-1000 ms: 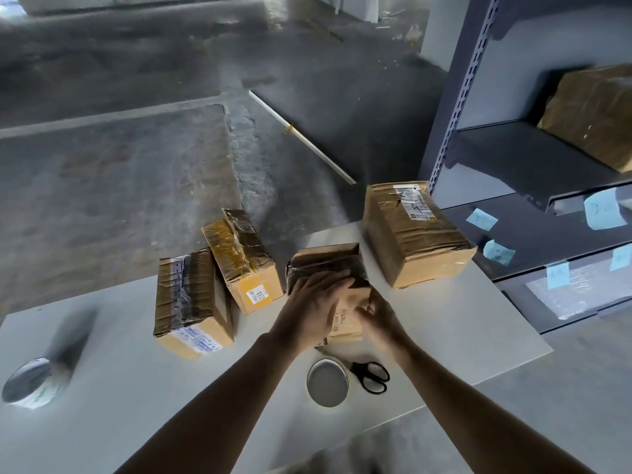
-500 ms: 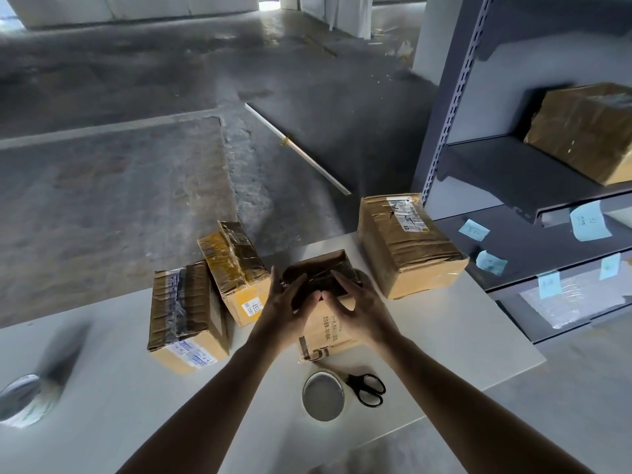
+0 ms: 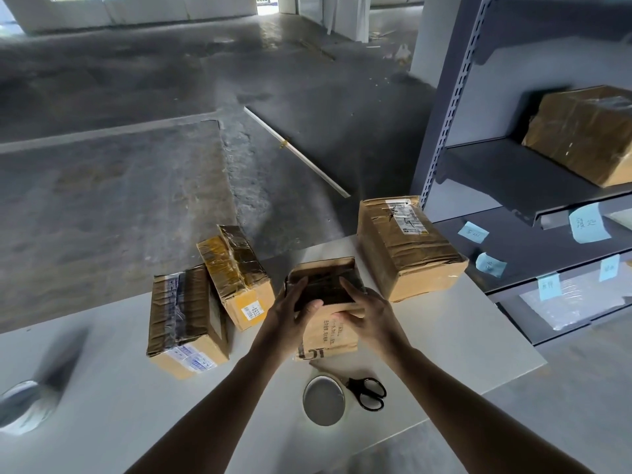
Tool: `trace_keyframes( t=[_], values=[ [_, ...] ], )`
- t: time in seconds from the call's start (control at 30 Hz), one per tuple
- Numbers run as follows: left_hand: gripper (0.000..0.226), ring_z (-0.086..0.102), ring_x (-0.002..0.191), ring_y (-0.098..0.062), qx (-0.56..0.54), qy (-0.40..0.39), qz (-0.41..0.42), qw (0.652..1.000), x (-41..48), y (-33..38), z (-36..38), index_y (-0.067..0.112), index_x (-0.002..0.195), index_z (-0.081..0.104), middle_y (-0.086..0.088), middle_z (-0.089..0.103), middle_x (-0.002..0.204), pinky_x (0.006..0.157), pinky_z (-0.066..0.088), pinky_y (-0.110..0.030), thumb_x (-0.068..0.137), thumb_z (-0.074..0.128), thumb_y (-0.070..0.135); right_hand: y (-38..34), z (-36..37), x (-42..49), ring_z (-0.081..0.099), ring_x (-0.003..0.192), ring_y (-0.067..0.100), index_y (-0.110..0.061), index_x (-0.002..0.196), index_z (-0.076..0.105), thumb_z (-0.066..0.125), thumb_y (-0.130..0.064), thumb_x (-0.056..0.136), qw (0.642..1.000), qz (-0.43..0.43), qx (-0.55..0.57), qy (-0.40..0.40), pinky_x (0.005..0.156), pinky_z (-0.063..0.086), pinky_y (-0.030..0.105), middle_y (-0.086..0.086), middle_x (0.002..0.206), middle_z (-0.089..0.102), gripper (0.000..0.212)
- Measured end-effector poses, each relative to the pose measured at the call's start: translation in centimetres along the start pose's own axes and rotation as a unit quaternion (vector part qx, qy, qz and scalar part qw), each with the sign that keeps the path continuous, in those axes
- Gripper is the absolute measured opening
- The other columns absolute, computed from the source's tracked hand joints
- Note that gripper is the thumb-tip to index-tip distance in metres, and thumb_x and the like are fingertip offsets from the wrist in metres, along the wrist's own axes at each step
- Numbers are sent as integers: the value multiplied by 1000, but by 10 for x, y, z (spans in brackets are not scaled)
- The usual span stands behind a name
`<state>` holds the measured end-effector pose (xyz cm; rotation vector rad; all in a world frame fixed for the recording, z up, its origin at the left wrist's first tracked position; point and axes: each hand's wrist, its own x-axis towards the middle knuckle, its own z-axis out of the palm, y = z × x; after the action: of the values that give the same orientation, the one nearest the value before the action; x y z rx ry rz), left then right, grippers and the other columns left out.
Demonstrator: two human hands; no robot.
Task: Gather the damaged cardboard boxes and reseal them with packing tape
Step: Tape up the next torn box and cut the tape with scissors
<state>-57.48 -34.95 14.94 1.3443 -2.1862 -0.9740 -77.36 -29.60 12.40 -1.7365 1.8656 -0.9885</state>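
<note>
centre of frame: small taped box [image 3: 325, 285] stands on the white table [image 3: 102, 388]; left hand [image 3: 290, 316] and right hand [image 3: 369, 316] grip its top edge from either side. to the left, a labelled box [image 3: 184, 319] with a tilted box [image 3: 236, 275] against it. to the right, a larger creased box [image 3: 403, 248]. lower centre: tape roll [image 3: 324, 400] just beside scissors [image 3: 367, 393]. right edge: grey shelving [image 3: 513, 172] bearing blue notes [image 3: 473, 231].

place: warehouse | cues: bare concrete floor [image 3: 136, 206]; slotted metal shelving [image 3: 444, 107] with sticky-note labels [image 3: 589, 223]; taped parcels [image 3: 403, 248]
</note>
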Motion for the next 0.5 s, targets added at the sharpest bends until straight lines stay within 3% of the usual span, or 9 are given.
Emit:
trace_keyframes(
  t=[0.13, 0.2, 0.27, 0.33, 0.4, 0.5],
  values=[
    [84, 51, 132, -23, 46, 37, 69, 996, -3, 3, -1, 31, 157, 1, -7, 28, 160, 76, 60, -31, 94, 56, 42, 4, -5, -3, 70, 106, 22, -26, 143, 48, 79, -20, 83, 997, 5, 68, 22, 84, 61, 38, 16, 125, 67, 68],
    [90, 57, 126, -23, 60, 63, 84, 993, -3, 9, -3, 34, 154, -9, -6, 32, 159, 75, 59, -30, 95, 60, 31, 3, -8, -6, 71, 100, 7, -18, 138, 57, 77, -25, 84, 993, 23, 111, 30, 82, 61, 30, 9, 120, 70, 59],
    [85, 60, 122, -26, 74, 88, 110, 987, -2, 18, -5, 32, 154, -6, -6, 34, 158, 78, 61, -36, 97, 58, 32, 1, -8, -10, 71, 93, -1, -17, 132, 62, 76, -26, 84, 985, 69, 153, 37, 80, 61, 27, 3, 114, 73, 51],
    [73, 53, 130, -31, 86, 103, 152, 979, 2, 21, -4, 21, 158, 11, -7, 31, 160, 87, 59, -48, 99, 53, 34, 5, -5, -13, 74, 93, 9, -14, 130, 63, 75, -24, 87, 974, 113, 194, 35, 83, 61, 38, 3, 106, 76, 46],
    [66, 41, 141, -30, 117, 99, 167, 974, 5, 17, -2, 10, 156, 23, -10, 30, 160, 97, 53, -51, 100, 47, 35, 12, 2, -17, 74, 93, 15, -10, 129, 63, 74, -26, 89, 967, 136, 212, 26, 85, 59, 46, 4, 103, 77, 44],
    [66, 28, 148, -24, 157, 60, 198, 966, 2, 10, 3, 11, 157, 16, -7, 19, 164, 105, 47, -48, 101, 45, 27, 16, 5, -24, 71, 98, 13, -7, 128, 61, 72, -37, 89, 977, 131, 166, 30, 81, 61, 41, 11, 116, 69, 50]
  ],
)
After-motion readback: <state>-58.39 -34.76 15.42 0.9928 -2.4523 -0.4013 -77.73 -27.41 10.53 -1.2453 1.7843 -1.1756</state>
